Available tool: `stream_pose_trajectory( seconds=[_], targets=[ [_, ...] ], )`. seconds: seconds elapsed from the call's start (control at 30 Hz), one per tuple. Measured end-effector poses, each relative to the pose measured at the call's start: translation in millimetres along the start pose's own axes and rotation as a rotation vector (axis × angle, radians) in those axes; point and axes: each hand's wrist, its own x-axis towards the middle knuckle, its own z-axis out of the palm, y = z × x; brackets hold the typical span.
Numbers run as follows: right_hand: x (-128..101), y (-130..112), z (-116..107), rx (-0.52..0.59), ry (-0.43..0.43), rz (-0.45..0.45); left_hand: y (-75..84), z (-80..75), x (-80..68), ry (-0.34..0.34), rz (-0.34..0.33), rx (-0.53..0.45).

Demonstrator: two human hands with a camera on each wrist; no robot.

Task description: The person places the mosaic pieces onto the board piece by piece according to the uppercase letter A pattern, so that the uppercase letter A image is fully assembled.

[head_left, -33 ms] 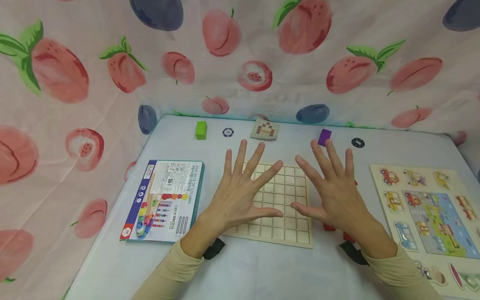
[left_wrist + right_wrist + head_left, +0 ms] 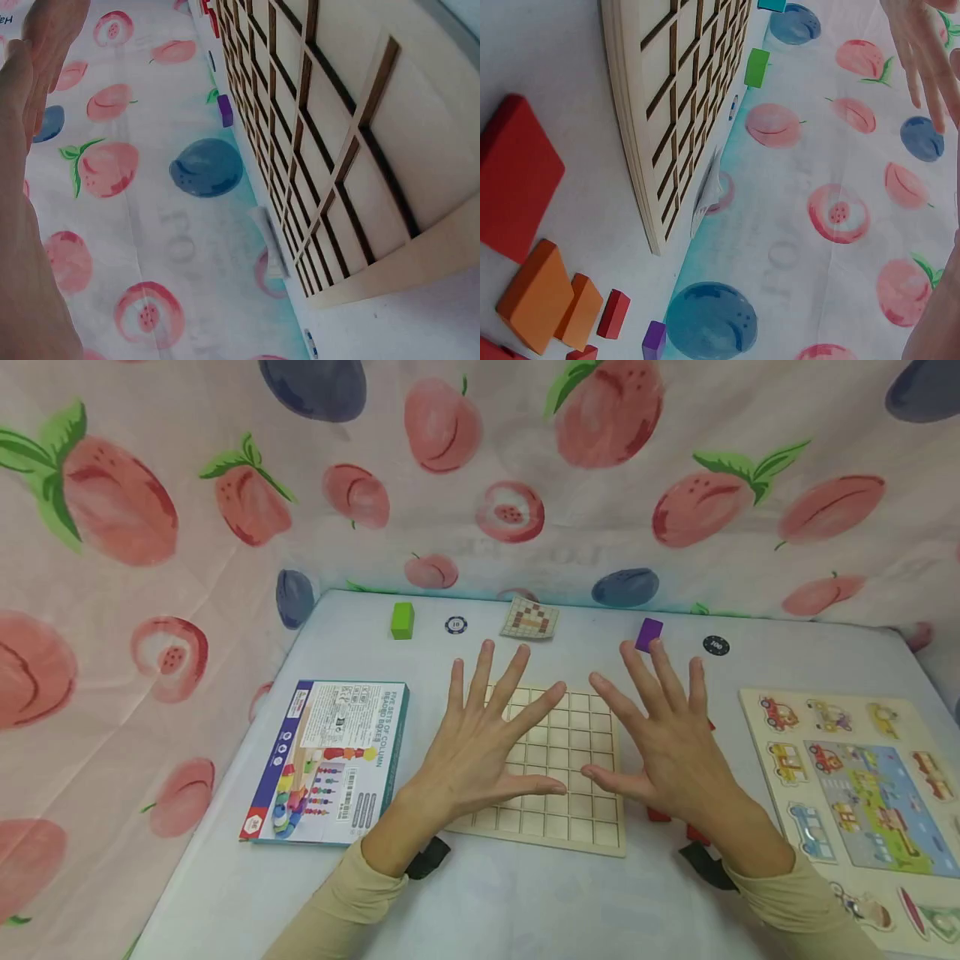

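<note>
Both hands hover over a square wooden grid board with fingers spread wide and palms down, holding nothing. My left hand overlaps the board's left half in the head view. Over its right edge is my right hand, partly hiding red blocks beneath. The right wrist view shows these beside the board: a large red block, orange blocks and smaller red ones. The board's raised grid fills the right of the left wrist view, and its cells hold no pieces.
A boxed toy set lies at left, a vehicle picture puzzle at right. Along the back are a green block, a round chip, a pattern card, a purple block and a black chip. A printed curtain hangs behind.
</note>
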Motion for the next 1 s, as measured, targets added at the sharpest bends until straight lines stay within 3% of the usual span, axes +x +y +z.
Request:
stream_pose_trajectory(
  seconds=[0.13,0.27,0.47,0.6,0.7,0.8,1.0],
  targets=[
    [1,2,-1,0.024,0.007,-0.005,0.0,5.1,-0.7,-0.022,0.012,-0.052],
    [-5,14,-7,0.085,-0.041,0.055,-5.7,9.5,-10.1,-0.128,-0.017,-0.164],
    [-25,45,-15,0.181,-0.245,0.332,-24.2,6.9,-44.0,-0.379,-0.183,-0.326],
    [-32,61,-9,0.151,-0.409,0.423,-30.0,6.5,-61.9,-0.506,-0.275,-0.403],
    [-33,68,-2,0.124,-0.5,0.439,-30.4,8.3,-68.4,-0.54,-0.291,-0.437],
    [-34,72,5,0.088,-0.553,0.448,-28.8,12.0,-70.5,-0.525,-0.272,-0.442],
    [-36,73,10,0.044,-0.567,0.458,-25.2,17.9,-70.0,-0.493,-0.249,-0.412]
  ],
)
